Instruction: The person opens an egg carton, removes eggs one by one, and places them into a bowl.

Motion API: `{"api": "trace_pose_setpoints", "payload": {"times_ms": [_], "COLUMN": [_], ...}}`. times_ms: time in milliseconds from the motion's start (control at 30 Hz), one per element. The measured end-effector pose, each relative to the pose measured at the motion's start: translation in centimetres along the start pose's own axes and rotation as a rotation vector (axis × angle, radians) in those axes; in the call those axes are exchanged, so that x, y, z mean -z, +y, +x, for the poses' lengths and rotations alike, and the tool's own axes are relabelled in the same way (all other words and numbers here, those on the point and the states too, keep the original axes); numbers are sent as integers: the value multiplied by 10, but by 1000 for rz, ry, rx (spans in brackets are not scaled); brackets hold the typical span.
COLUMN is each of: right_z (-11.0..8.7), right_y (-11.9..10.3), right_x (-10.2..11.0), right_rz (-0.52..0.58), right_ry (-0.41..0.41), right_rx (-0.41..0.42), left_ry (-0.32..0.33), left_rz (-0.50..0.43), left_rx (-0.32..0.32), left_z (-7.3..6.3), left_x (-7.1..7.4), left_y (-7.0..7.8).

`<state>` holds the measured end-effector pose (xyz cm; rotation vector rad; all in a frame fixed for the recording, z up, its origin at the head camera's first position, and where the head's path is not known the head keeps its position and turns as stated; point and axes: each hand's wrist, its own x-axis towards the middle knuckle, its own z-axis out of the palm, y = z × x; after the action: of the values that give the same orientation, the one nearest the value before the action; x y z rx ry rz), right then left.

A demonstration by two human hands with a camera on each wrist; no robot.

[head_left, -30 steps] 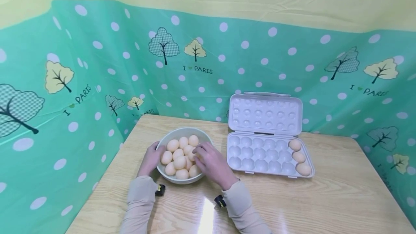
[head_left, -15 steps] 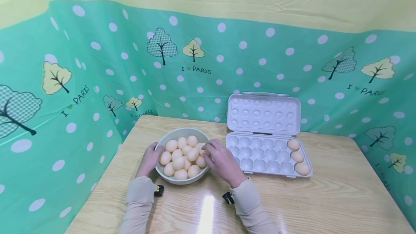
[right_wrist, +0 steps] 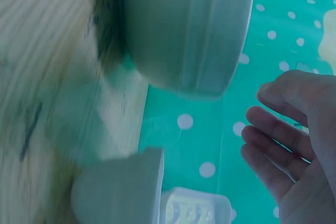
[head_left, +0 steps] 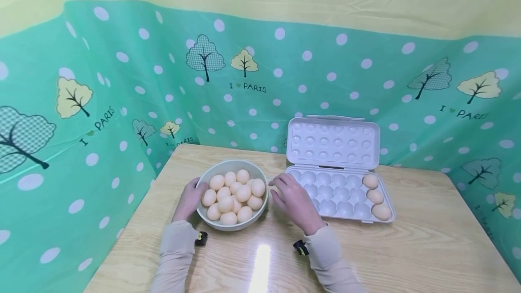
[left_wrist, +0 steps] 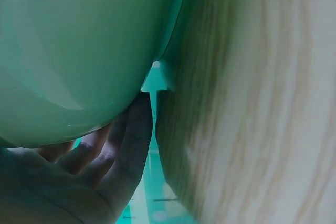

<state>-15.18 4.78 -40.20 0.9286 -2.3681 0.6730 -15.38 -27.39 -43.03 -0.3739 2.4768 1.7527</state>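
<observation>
A pale round bowl (head_left: 232, 228) full of light-brown eggs (head_left: 225, 204) stands on the wooden table. My left hand (head_left: 188, 200) grips the bowl's left side, thumb at the rim. In the left wrist view its fingers (left_wrist: 128, 156) lie against the bowl's outer wall. Just off the bowl's right rim is my right hand (head_left: 297, 200), loosely bent and holding nothing. The right wrist view shows those fingers (right_wrist: 273, 148) apart from the bowl (right_wrist: 178, 35). To the right lies an opened egg carton (head_left: 325, 214); three eggs (head_left: 375, 196) fill its right-hand column. My right hand hides its left corner.
The carton's dimpled lid (head_left: 333, 144) leans upright at the back, before a green dotted curtain (head_left: 260, 103) that encloses the table on the far and left sides. Bare wood (head_left: 427, 220) shows right of the carton. A black wrist strap device (head_left: 301, 248) sits on the right wrist.
My right hand shifted an egg to the bowl's right side, let it go and drew back rightward past the rim. The left hand stays on the bowl.
</observation>
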Motion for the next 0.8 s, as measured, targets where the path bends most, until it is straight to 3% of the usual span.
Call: {"api": "trace_pose_setpoints", "payload": {"times_ms": [800], "right_z": [-24], "right_y": [48], "right_x": [39], "right_rz": [-43], "right_ry": [74], "right_rx": [-160], "left_ry": [19], "left_rz": [18], "left_rx": [-18], "left_z": [-3], "left_x": [-2], "left_y": [-2]}}
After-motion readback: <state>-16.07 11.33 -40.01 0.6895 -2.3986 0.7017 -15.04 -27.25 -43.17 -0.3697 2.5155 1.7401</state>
